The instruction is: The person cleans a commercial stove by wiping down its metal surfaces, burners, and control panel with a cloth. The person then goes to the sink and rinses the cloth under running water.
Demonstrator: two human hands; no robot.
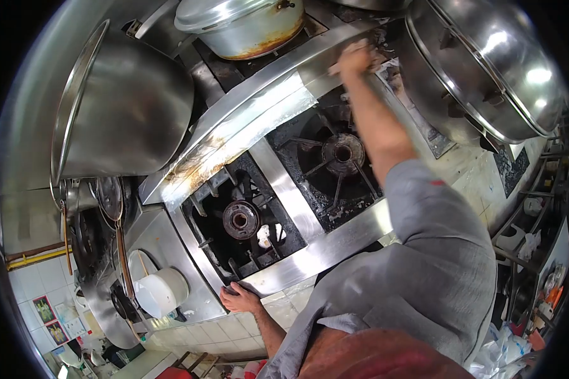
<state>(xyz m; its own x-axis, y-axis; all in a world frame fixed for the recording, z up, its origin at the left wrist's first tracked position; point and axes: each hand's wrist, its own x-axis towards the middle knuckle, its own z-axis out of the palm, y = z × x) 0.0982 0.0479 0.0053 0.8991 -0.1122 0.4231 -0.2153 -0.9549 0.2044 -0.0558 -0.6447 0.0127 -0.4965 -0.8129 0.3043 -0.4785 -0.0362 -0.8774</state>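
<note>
A loosely spread, seemingly empty left hand [239, 298] rests at the front corner of the stove [319, 251] below, while the blurred right hand [358, 58], grip unclear, probably works its far edge, next needing steady reach.

Red-edged pictures [43, 309] hang on a white-tiled wall [49, 276] at left; a cluttered rack [517, 259] stands at right.

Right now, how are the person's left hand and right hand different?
The left hand is at the stove's front edge; the right hand is across the stove, by the raised metal ledge. The left hand looks fairly sharp; the right hand is blurry, so I can't tell whether it holds anything. Both belong to one person.
</note>
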